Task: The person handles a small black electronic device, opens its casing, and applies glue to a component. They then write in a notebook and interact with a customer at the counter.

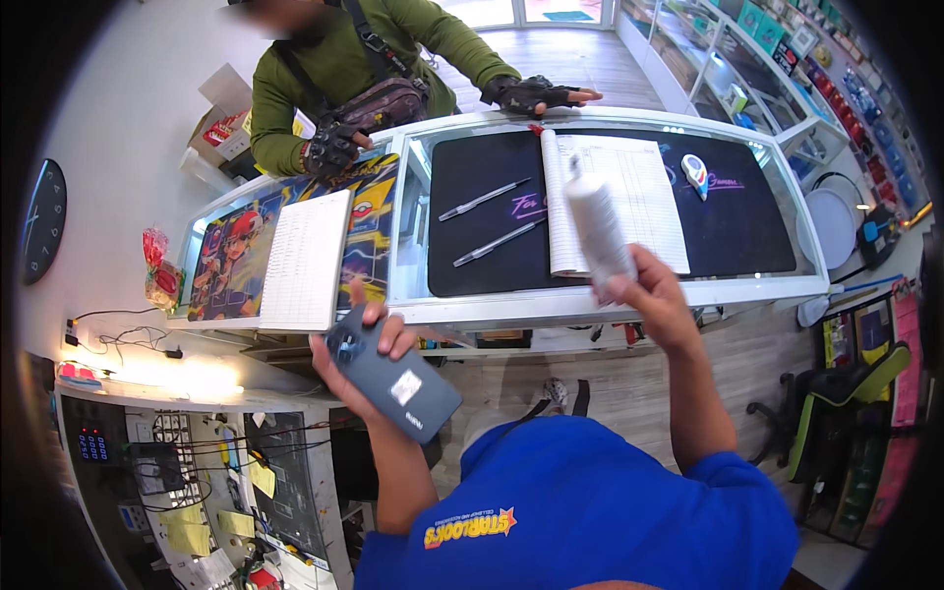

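My left hand [395, 337] grips a dark smartphone [421, 408], its back with a small white sticker turned up, in front of the counter's near edge. In my right hand [657, 295] is a white bottle with a narrow tip [598, 224], smeared by motion, so its exact kind is unclear. The bottle is held above an open ruled notebook [664, 231] on a black mat [733, 231]. Left of that notebook lie two pens, an upper pen [485, 199] and a lower pen [499, 243]. A white correction tape dispenser [695, 177] rests to its right.
Across the glass counter [580, 295] stands a person in green sleeves, with black-gloved hands [536, 95] at its far edge. A second notebook [307, 258] lies on a colourful mat at the left. Wires and tools fill a lit workbench [285, 398] lower left; an office chair [846, 393] stands right.
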A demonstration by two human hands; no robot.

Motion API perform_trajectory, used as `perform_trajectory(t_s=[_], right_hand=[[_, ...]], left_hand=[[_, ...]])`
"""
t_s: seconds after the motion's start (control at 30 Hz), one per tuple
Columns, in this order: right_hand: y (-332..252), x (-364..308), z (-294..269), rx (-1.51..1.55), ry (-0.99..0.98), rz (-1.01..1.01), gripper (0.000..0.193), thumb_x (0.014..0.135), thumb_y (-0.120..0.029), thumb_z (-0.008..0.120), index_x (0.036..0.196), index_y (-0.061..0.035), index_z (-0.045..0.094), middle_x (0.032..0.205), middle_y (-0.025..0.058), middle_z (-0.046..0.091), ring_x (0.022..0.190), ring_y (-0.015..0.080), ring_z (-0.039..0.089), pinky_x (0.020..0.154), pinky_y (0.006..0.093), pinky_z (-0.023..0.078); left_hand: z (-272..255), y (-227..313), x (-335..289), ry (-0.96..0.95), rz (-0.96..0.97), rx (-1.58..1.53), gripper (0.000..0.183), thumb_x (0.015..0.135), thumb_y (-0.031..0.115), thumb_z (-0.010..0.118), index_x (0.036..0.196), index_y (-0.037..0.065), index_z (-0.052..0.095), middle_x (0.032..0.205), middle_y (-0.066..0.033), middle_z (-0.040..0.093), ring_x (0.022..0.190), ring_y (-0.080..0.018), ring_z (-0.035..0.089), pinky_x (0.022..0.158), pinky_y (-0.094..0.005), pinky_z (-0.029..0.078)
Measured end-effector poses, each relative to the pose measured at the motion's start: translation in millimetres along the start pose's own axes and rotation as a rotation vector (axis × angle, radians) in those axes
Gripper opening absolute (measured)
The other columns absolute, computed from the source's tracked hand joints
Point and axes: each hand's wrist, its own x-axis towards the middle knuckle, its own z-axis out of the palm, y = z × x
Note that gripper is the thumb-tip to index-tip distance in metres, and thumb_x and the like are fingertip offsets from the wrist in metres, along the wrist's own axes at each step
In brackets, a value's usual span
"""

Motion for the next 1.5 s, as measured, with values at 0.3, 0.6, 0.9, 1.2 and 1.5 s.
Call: perform_trajectory(t_s=[0.3,0.6,0.9,1.2,1.5], right_hand=[[-9.8,13.8,-38.0,-0.18,0.356,-0.026,0.043,0.103,-0.025,0.069,0.134,0.0042,0.06,0.111,0.0075,0.071,0.101,0.0114,0.066,0.092,0.0287,0.054],[-2.8,119.0,95.7,-0.362,0.068,0.057,0.04,0.103,-0.03,0.068,0.13,-0.0003,0.064,0.104,0.0043,0.07,0.092,0.0091,0.063,0.083,0.0264,0.051],[22.0,148.5,129.7,-0.205,0.261,0.081,0.043,0.104,-0.035,0.066,0.132,-0.0023,0.065,0.099,0.0009,0.068,0.085,0.0055,0.057,0.076,0.0225,0.044],[28.2,122.7,128.3,0.002,0.225,0.117,0.043,0.105,-0.032,0.064,0.135,-0.0008,0.062,0.1,0.0021,0.07,0.086,0.0055,0.058,0.076,0.0224,0.044],[38.0,107.4,119.0,0.125,0.106,0.163,0.045,0.105,-0.028,0.063,0.137,0.0021,0.056,0.103,0.0067,0.07,0.086,0.0086,0.062,0.074,0.0236,0.046]], left_hand=[[15.7,-12.7,91.7,-0.102,-0.118,0.08,0.089,0.094,0.048,0.066,0.159,-0.001,0.03,0.114,-0.0118,0.051,0.086,-0.0188,0.049,0.078,-0.0338,0.043],[3.0,90.9,139.4,0.002,-0.122,0.256,0.084,0.095,0.038,0.058,0.159,-0.006,0.028,0.125,-0.0184,0.057,0.106,-0.0272,0.06,0.095,-0.041,0.052],[-46.6,107.2,196.5,0.187,-0.57,0.683,0.056,0.108,0.034,0.045,0.145,-0.008,0.048,0.139,-0.0214,0.063,0.124,-0.0307,0.065,0.1,-0.0424,0.058],[-65.3,103.5,222.0,0.124,-0.31,1.851,0.044,0.102,0.038,0.068,0.121,-0.001,0.064,0.097,-0.0148,0.073,0.077,-0.0182,0.073,0.07,-0.0289,0.058],[-63.5,59.9,207.1,-0.142,0.267,2.613,0.041,0.097,0.041,0.071,0.118,0.005,0.07,0.114,-0.0108,0.063,0.113,-0.0293,0.058,0.096,-0.0413,0.049]])
